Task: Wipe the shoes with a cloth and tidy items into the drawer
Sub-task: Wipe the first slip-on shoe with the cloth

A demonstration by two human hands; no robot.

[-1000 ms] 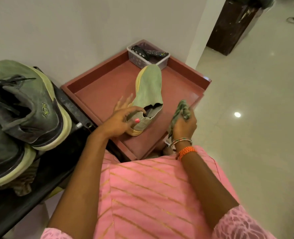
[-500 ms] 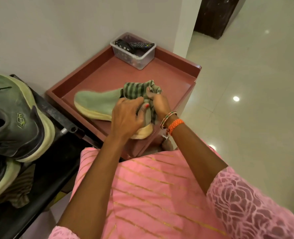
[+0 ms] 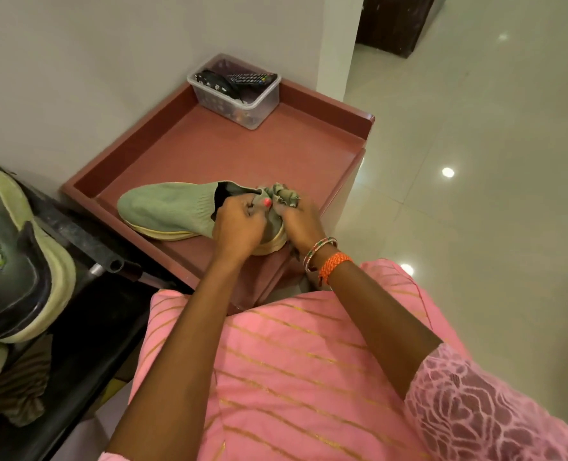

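With the left hand (image 3: 239, 224) gripping the green shoe (image 3: 173, 209) at its heel, the right hand (image 3: 297, 221) clutches the bunched cloth (image 3: 284, 196), best rubbed firmly along the collar.
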